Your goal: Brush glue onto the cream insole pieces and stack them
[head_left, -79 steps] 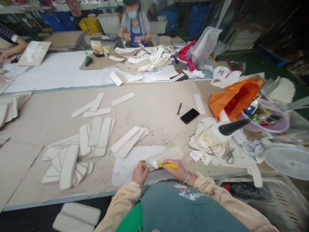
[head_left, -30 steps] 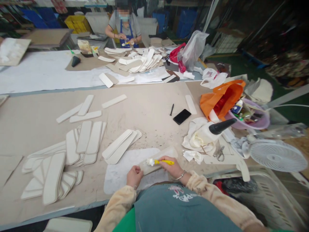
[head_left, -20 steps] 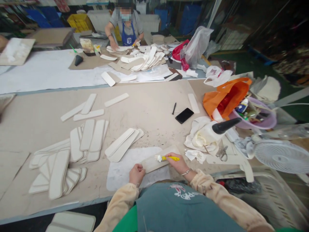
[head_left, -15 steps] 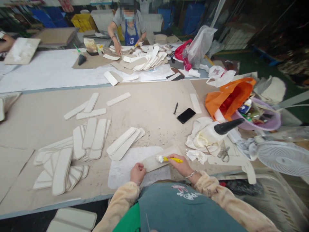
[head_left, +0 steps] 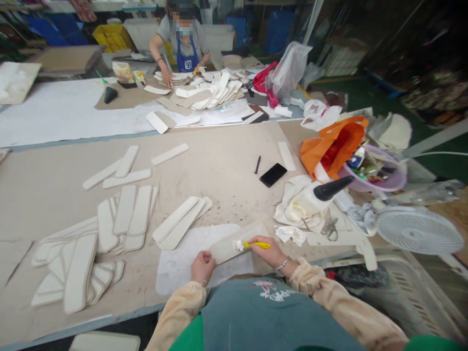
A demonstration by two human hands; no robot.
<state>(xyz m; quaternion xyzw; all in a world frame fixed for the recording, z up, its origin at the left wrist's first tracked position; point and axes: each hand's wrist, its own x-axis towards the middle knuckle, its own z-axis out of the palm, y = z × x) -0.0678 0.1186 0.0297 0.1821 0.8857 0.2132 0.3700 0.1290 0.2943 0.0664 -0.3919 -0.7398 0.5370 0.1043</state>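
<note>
My right hand (head_left: 269, 251) is closed around a small yellow-handled brush (head_left: 255, 245) whose white, glue-laden bristles rest on a long cream strip (head_left: 238, 236). The strip lies slanted on a white work mat (head_left: 183, 263) at the table's near edge. My left hand (head_left: 202, 267) is curled, its fingers pinning the strip's near-left end to the mat. A fanned group of similar cream strips (head_left: 180, 225) lies just beyond the mat.
Several more cream strips (head_left: 91, 239) are spread to the left. At the right are a black phone (head_left: 273, 174), a pen (head_left: 257, 164), a glue bottle with a black nozzle (head_left: 327, 189), scissors (head_left: 330, 228), an orange bag (head_left: 331, 144) and a white fan (head_left: 417, 230). A person (head_left: 181, 41) works at the far table.
The brush has shifted slightly along the strip, from nearer my left hand toward the right. Both hands stay on the strip. My view has swayed a little. The far person's arm reaches onto their pile.
</note>
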